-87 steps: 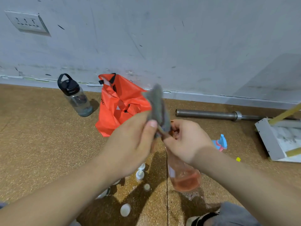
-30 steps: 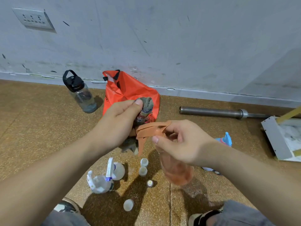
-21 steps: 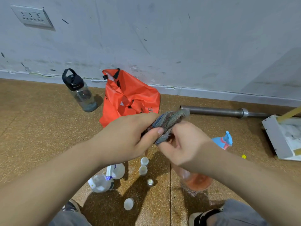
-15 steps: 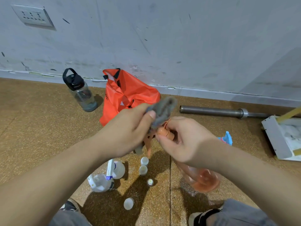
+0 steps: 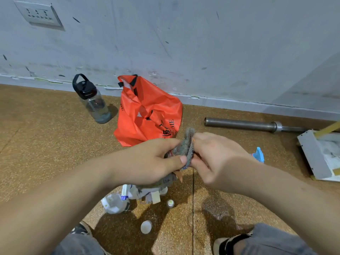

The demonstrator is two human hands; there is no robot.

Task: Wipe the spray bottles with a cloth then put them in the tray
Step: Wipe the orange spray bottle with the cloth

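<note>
My left hand (image 5: pixel 152 161) pinches a grey cloth (image 5: pixel 186 147) and presses it against the head of an orange spray bottle. Only the bottle's orange trigger tip (image 5: pixel 179 177) shows below the cloth. My right hand (image 5: pixel 217 157) curls round the bottle's neck from the right, and its body is hidden behind that hand and forearm. A white spray bottle (image 5: pixel 114 203) lies on the floor below my left hand. A blue spray head (image 5: pixel 258 155) peeks out beyond my right wrist. The white tray (image 5: pixel 312 155) lies at the right edge.
An orange bag (image 5: pixel 147 115) and a black-capped water bottle (image 5: pixel 92 102) stand by the wall. A steel bar (image 5: pixel 248 125) lies along the skirting at right. Small white caps (image 5: pixel 146 226) are scattered near my feet, beside a wet patch (image 5: pixel 217 208).
The cloth has shifted from the top of the spray head to between both hands, covering it. The orange bottle's body, visible before, is now hidden behind my right arm.
</note>
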